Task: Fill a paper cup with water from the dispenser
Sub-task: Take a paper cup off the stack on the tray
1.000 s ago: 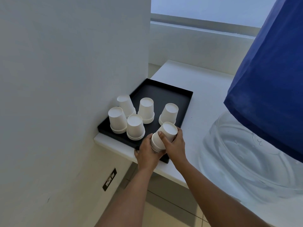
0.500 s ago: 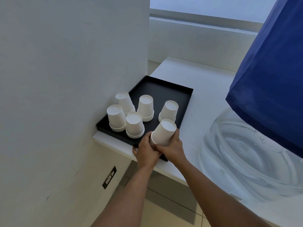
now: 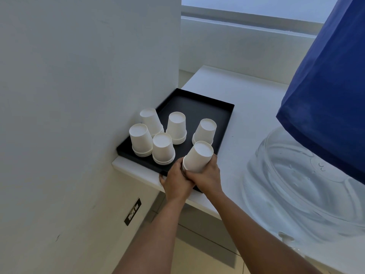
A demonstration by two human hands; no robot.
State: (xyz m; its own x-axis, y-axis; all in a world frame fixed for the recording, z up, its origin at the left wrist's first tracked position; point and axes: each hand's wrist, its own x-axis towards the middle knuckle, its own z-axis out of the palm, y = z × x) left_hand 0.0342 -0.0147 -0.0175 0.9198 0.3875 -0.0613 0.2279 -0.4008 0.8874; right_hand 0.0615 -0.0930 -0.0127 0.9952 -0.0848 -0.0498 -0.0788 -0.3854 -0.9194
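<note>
Separating one paper cup from a nested stack. Both hands meet at the near corner of the black tray (image 3: 223, 115), which sits on the white surface (image 3: 246, 99) beside the wall. The right hand (image 3: 207, 175) holds its grip closed around the wall of an inverted, tilted paper cup (image 3: 198, 157), base toward the camera. The left hand (image 3: 175, 180) is closed at the rim end; whether it pins further nested cups is hidden by the fingers. Five other cup stacks (image 3: 173, 127) stand inverted on the tray, just beside the hands. The dispenser's clear water bottle (image 3: 296, 175), partly under a blue cover (image 3: 325, 86), stands well to the right.

To do this step well, judging from the layout: keep the pinch light on the thin paper wall, since squeezing would probably oval the rim and lock the cups together. Pull along the cup's axis with a slight twist, the left hand bracing the rest. Check that only one cup comes free. Keep the elbows clear of the neighbouring stacks, which look easy to topple.
</note>
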